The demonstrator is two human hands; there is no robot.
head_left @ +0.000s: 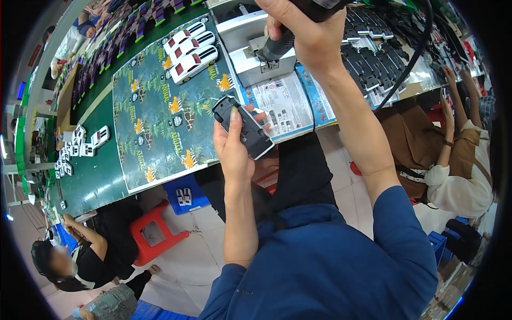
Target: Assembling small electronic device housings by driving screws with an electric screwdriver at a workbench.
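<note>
My left hand (232, 149) is closed round a toy car (254, 134), turned so its black underside faces up, with a white edge of the body showing. The thumb lies along the car's base. Up at the bench, my right hand (320, 40) grips a black electric screwdriver (279, 47), and a dark cable runs from it. The driver's nose points down at the small metal head of a silver box (242, 29), probably a screw feeder. Whether the tip touches it I cannot tell. Finished-looking white toy cars (195, 63) with black stripes stand left of the box.
A sheet printed with animals (160, 117) covers the green bench (96, 173). Black car bases (368, 64) lie in rows at the right. More white cars (98, 137) sit far left. A red stool (160, 234) and blue bin (194, 197) are below. Co-workers sit on both sides.
</note>
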